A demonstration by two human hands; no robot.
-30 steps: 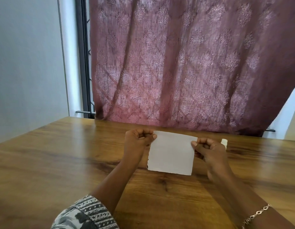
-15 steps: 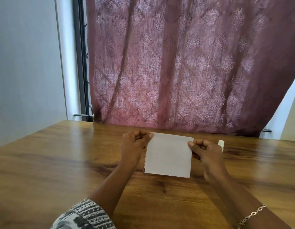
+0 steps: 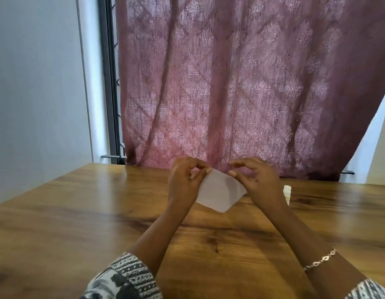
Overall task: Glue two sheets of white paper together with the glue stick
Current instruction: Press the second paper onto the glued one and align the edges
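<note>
Left hand (image 3: 183,182) and right hand (image 3: 258,180) both pinch top of white paper (image 3: 219,193), fingers curled. Paper up over table (image 3: 79,212), tipped like diamond (one sheet or two, cannot tell). Glue stick (image 3: 287,192) on table, just beside right wrist.

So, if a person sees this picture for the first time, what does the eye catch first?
Most likely the big maroon curtain filling the background behind the table. Next comes the white paper, held tilted above the table's middle between the left hand and the right hand. A small glue stick sits on the table just right of the right hand.
</note>
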